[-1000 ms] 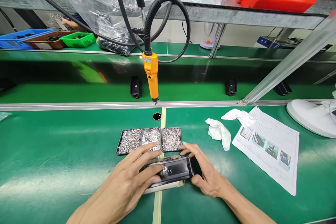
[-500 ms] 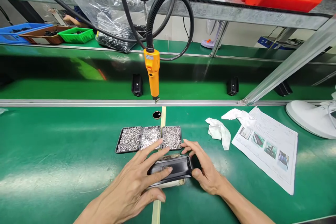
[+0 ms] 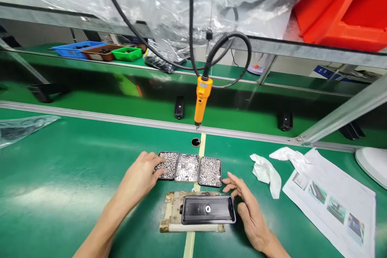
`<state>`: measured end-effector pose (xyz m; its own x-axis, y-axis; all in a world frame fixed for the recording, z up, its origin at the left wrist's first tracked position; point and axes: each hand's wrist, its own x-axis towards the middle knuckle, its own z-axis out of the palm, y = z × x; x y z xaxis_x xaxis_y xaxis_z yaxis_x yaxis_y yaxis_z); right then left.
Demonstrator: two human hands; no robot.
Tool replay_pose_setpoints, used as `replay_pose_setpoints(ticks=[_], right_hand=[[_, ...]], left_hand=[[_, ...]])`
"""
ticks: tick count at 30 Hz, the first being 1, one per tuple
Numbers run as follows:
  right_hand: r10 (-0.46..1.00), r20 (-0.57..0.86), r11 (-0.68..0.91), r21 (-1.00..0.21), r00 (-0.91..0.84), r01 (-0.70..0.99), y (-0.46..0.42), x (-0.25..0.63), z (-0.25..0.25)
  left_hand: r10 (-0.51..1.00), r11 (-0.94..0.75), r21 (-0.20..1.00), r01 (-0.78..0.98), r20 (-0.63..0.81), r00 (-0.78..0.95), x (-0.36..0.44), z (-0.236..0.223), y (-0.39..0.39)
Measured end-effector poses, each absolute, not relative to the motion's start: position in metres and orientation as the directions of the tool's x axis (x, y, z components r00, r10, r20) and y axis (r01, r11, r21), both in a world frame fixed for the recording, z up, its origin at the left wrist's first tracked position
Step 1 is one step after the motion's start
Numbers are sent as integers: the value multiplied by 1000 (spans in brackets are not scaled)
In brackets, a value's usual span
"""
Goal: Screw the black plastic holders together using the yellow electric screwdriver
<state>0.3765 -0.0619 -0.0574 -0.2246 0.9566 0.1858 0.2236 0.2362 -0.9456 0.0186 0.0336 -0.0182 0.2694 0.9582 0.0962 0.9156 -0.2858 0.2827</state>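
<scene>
My left hand [image 3: 140, 175] reaches over the left small tray [image 3: 171, 164], which holds many small shiny metal parts. Its bent index finger and thumb are apart at the tray's near left side, and no held part shows. Beside this tray stand a middle tray with flat washers [image 3: 188, 168] and a right tray with small metal pieces [image 3: 211, 171]. A black elongated housing [image 3: 196, 211] lies on a worn pale fixture [image 3: 169, 214], with a small ring-shaped washer [image 3: 208, 209] inside it. My right hand [image 3: 249, 213] rests right of the housing, fingers spread and holding nothing.
A yellow electric screwdriver [image 3: 202, 98] hangs by its cable behind the trays. Crumpled white cloths [image 3: 266, 173] and a printed sheet [image 3: 329, 201] lie to the right. A red bin [image 3: 335, 12] sits on the overhead shelf. Black parts [image 3: 179, 108] stand along the back ledge.
My left hand has left the housing and moved to the left tray, uncovering the washer in the housing. My right hand stays beside the housing. The camera view has shifted.
</scene>
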Motion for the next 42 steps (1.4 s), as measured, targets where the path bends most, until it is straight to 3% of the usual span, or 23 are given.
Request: replay_pose_setpoints(ticks=[6, 10, 14, 19, 25, 31, 33, 37, 42], right_hand=[[964, 219, 247, -946, -149, 208, -57, 381, -69], [957, 236, 277, -915, -170, 293, -42, 385, -61], [943, 259, 325, -852, -209, 410, -4, 374, -23], [934, 343, 347, -805, -99, 482, 79, 328, 37], [920, 378, 392, -882, -105, 261, 161, 276, 65], [928, 370, 371, -909, -41, 191, 145, 271, 62], [931, 364, 366, -927, -32, 85, 125, 274, 66], [941, 338, 320, -903, -13, -287, 82, 271, 84], [939, 345, 305, -839, -6, -450, 43, 257, 100]], left_hand=[[957, -288, 322, 902, 133, 258, 31, -35, 28], [949, -308, 395, 866, 191, 251, 34, -42, 30], [938, -329, 455, 827, 256, 233, 35, -47, 32], [923, -337, 473, 814, 337, 187, 41, -50, 31], [899, -375, 591, 714, 419, 126, 49, -46, 28], [893, -436, 751, 496, 428, 137, 61, -40, 23], [911, -412, 816, 405, 385, 149, 66, -36, 20], [934, -348, 901, 257, 312, 171, 77, -30, 13], [957, -260, 946, 192, 226, 181, 87, -27, 1]])
